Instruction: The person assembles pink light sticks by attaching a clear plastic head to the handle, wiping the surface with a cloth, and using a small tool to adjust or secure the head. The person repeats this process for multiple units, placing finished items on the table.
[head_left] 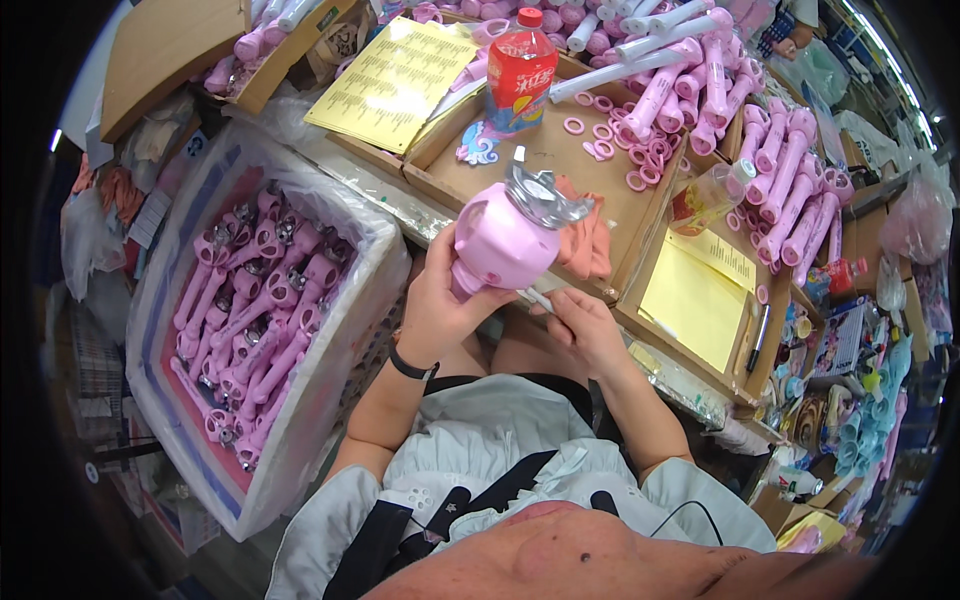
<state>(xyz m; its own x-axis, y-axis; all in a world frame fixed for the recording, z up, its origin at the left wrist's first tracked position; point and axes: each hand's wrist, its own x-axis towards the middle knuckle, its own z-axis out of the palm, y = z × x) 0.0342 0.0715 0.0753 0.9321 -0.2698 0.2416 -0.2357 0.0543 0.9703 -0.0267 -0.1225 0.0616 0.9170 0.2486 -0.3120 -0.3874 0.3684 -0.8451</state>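
Near the middle of the view, my left hand (440, 308) is wrapped around a pink plastic toy part (508, 240), rounded, with an opening in its side. A shiny silver crown-shaped piece (545, 197) sits on its upper end. My right hand (588, 328) pinches a thin pale rod (538, 299), whose far end meets the underside of the pink part; its tip is hidden there. Just beyond lies a crumpled orange cloth (585, 235) on the cardboard tray (620, 215).
To the left stands a plastic-lined bin (365, 270) of pink wands with silver tops. A red-capped drink bottle (521, 75), yellow sheets (392, 85), pink rings (655, 155) and pink handles (790, 185) crowd the table. A black pen (759, 338) lies at right.
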